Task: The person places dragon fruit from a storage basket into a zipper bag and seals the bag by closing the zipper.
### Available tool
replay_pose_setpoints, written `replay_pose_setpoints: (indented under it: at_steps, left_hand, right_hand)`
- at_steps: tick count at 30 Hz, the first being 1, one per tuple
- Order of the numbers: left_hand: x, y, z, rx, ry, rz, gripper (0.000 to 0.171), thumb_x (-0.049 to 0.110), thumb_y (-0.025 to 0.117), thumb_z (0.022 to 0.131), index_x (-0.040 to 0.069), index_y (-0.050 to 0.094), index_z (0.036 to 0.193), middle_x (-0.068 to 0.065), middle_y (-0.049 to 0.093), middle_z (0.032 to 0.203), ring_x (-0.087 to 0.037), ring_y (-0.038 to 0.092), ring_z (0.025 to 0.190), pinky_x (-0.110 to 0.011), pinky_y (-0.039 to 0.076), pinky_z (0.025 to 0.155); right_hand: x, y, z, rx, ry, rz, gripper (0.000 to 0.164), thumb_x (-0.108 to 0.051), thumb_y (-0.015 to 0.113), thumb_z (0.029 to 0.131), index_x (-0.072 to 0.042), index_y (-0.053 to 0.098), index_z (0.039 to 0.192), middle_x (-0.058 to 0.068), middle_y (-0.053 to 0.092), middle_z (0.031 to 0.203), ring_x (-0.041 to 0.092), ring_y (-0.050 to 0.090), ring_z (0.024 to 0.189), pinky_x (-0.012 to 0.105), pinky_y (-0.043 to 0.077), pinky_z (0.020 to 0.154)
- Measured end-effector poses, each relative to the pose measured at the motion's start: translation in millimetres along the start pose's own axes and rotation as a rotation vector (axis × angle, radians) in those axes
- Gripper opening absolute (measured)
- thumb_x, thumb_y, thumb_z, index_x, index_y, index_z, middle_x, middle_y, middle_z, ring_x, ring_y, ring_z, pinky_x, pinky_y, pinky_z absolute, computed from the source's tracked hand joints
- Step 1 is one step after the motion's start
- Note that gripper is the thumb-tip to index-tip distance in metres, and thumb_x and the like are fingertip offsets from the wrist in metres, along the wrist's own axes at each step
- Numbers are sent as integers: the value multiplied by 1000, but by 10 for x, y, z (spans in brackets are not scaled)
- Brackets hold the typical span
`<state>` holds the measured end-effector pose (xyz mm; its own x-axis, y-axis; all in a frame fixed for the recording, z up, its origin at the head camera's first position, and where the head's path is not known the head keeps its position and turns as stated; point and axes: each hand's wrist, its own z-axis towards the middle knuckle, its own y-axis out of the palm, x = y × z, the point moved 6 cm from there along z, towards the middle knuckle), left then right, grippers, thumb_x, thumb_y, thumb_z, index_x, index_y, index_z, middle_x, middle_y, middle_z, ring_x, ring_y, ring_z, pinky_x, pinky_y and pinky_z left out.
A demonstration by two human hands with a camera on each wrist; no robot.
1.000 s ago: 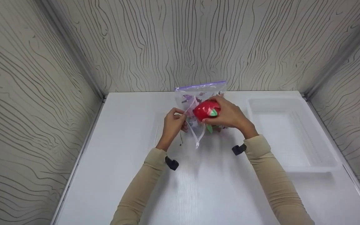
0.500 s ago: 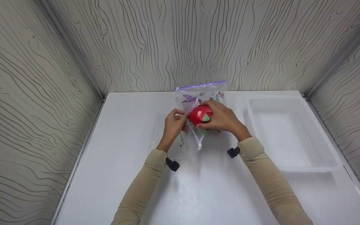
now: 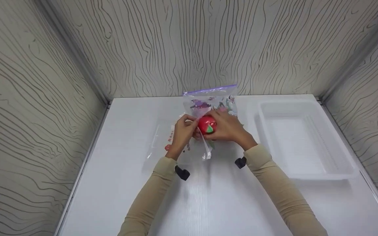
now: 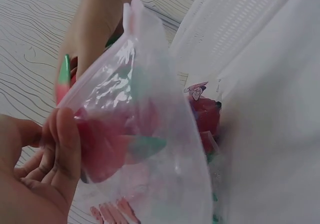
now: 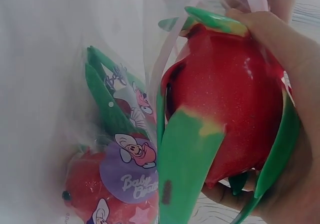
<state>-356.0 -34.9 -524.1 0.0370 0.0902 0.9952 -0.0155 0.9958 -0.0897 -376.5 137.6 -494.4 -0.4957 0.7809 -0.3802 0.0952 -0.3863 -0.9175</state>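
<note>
In the head view, my right hand (image 3: 230,127) grips a red dragon fruit (image 3: 206,124) with green leaves, glossy like a model. It is at the mouth of a clear zip bag (image 3: 157,139) with a pale zipper. My left hand (image 3: 183,132) pinches the zipper edge of this bag between thumb and fingers. Through the plastic, the left wrist view shows the dragon fruit (image 4: 102,149) and a green leaf tip. The right wrist view has the dragon fruit (image 5: 225,99) close up, with zipper strips beside it. How deep it sits in the bag is unclear.
Behind the hands stands a second zip bag (image 3: 210,94) with a purple zipper and cartoon prints. Another red fruit with green leaves (image 5: 90,179) is inside it. A white plastic basket (image 3: 336,177) stands at the right on the white table (image 3: 110,196). Patterned walls enclose the table.
My right hand has moved left and slightly down, carrying the dragon fruit to the bag's mouth. The bag now spreads out further left under my left hand, which stays nearly in place.
</note>
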Motion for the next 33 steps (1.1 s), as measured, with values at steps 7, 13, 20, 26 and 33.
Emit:
replay_pose_setpoints:
  at_steps: [7, 13, 20, 26, 33]
  left_hand:
    - [34, 15, -22, 4, 0, 26, 19, 20, 66, 104, 4, 65, 114, -1, 71, 74, -10, 65, 60, -24, 59, 57]
    - [20, 47, -20, -24, -22, -74, 17, 16, 64, 105, 1, 63, 113, 0, 67, 68, -10, 64, 55, -25, 59, 54]
    - [47, 55, -34, -22, 5, -76, 13, 14, 64, 104, 3, 64, 110, 2, 67, 69, -8, 61, 56, -21, 50, 51]
    - [26, 74, -40, -47, -4, -114, 12, 14, 64, 105, 3, 63, 110, 0, 67, 68, -10, 63, 55, -26, 55, 52]
    - [-4, 124, -48, -98, 15, -177, 9, 10, 61, 106, 2, 60, 111, -1, 68, 66, -11, 65, 53, -27, 59, 53]
  right_hand:
    - [-43, 67, 13, -5, -32, -7, 85, -58, 87, 76, -20, 54, 144, 9, 65, 136, 32, 65, 123, 59, 57, 103]
    - [-78, 132, 26, -10, -52, -23, 83, -54, 88, 76, -17, 56, 144, 11, 66, 134, 31, 67, 118, 55, 59, 100]
    - [-114, 198, 29, -44, -37, 2, 80, -48, 87, 79, -14, 57, 144, 10, 67, 133, 30, 67, 118, 51, 58, 105]
    - [-136, 256, 23, -51, -29, -4, 75, -46, 88, 82, -13, 59, 143, 10, 69, 133, 30, 66, 121, 51, 56, 109]
    - [-178, 344, 32, -53, -81, -43, 56, -29, 87, 86, -7, 62, 131, 11, 70, 119, 33, 67, 112, 50, 58, 103]
